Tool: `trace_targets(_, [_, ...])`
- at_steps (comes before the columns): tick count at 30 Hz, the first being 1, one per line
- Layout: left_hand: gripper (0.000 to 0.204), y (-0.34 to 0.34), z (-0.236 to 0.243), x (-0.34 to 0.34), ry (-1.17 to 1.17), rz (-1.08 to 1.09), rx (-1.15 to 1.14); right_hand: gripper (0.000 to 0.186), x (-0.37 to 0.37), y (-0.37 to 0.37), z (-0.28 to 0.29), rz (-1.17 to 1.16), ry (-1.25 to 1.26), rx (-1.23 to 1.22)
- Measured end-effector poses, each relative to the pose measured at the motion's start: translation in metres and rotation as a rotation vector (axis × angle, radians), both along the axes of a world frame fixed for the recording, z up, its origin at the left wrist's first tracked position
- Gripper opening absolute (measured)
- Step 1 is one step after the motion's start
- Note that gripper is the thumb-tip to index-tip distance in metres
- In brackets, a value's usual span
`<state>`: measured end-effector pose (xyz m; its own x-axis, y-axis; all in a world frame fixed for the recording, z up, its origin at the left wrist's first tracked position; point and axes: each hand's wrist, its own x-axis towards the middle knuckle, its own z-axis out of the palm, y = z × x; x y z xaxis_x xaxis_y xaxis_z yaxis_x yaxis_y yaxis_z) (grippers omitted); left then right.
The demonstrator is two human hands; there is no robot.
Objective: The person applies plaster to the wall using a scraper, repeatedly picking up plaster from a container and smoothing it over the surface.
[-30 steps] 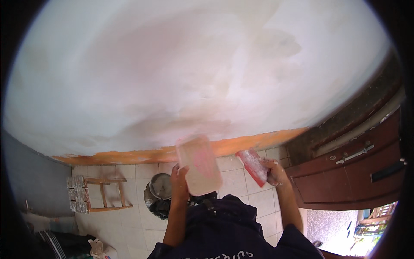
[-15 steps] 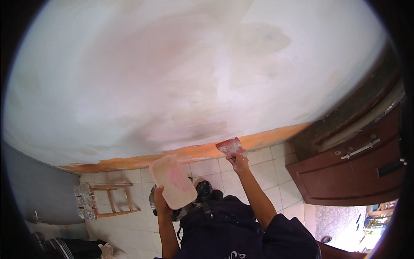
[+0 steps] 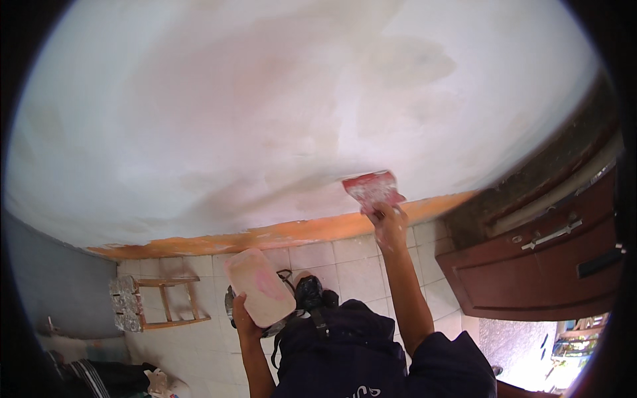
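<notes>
In my right hand (image 3: pixel 389 224) is a red putty scraper (image 3: pixel 371 188), gripped by its narrow end and smeared with white. Its wide edge is up at the lower part of the white, patchy wall (image 3: pixel 252 113); whether it touches cannot be told. My left hand (image 3: pixel 245 323) holds a pale rectangular board (image 3: pixel 260 292) by its left side, low in front of my body. A pink smear lies on the board's upper right. White specks mark my right hand.
An unpainted orange strip (image 3: pixel 298 231) runs along the wall's foot above the tiled floor (image 3: pixel 361 259). A paint-spattered wooden stool (image 3: pixel 166 302) lies at left, near a grey door-like panel (image 3: pixel 60 278). At right stands a brown door (image 3: pixel 531 272) with a metal handle. Dark clothing (image 3: pixel 99 378) is at lower left.
My right hand has raised the scraper from the orange strip to the white part of the wall. The board in my left hand has shifted slightly left and down.
</notes>
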<state>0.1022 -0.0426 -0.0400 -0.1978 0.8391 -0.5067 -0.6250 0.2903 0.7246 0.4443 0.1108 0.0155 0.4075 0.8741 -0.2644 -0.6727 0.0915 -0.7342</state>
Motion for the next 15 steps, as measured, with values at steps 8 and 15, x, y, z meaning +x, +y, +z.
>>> trace_targets(8, [0.054, -0.009, 0.003, -0.001, -0.041, 0.048, 0.011, 0.016, 0.016, -0.019, -0.124, -0.086, 0.044, -0.377])
trace_targets(15, [0.053, -0.015, 0.01, -0.004, 0.01, 0.098, 0.007, 0.008, 0.007, 0.074, -0.09, -0.024, 0.005, -0.093])
